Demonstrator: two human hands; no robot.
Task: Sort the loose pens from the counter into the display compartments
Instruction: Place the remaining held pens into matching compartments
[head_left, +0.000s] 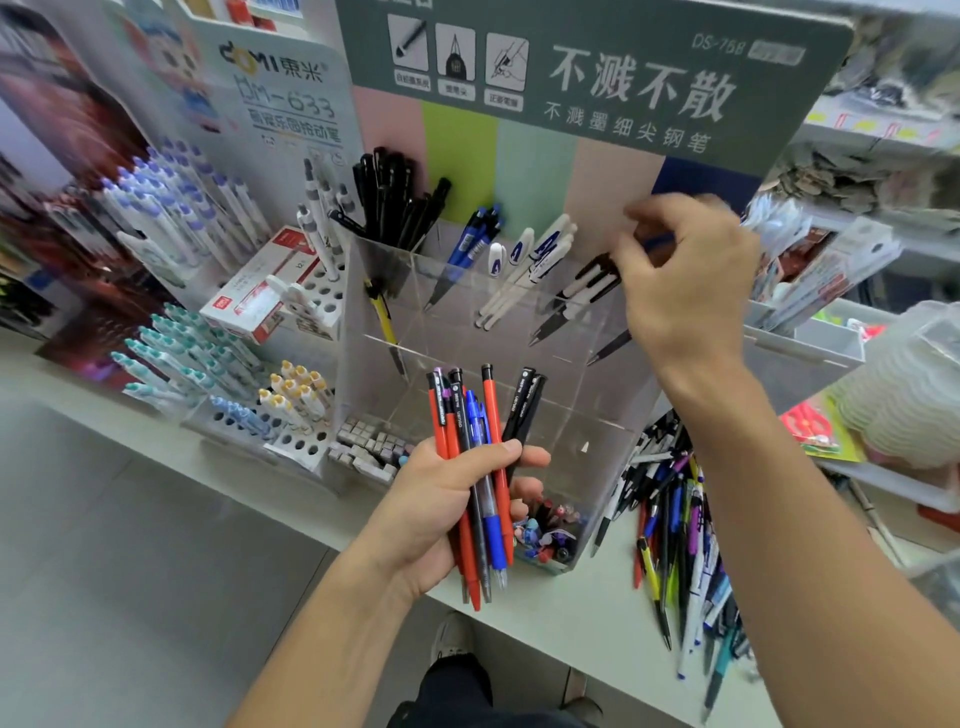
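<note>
Pens (675, 525) lie heaped on the counter (571, 613) right of the clear display (363, 332). Left hand (447, 509) grips an orange, blue and black bunch (475, 441); right hand (685, 275) pinches a blurred dark pen at the rear compartments.

A stationery shop interior under even, bright light. A pale counter (171, 441) runs from the left edge toward the lower right, over a grey tiled floor (104, 597). A grey-green signboard (623, 78) (printed with white Chinese characters) stands along the counter's far edge. White shelves (878, 130) at right hold blurred, possibly packaged, goods.
</note>
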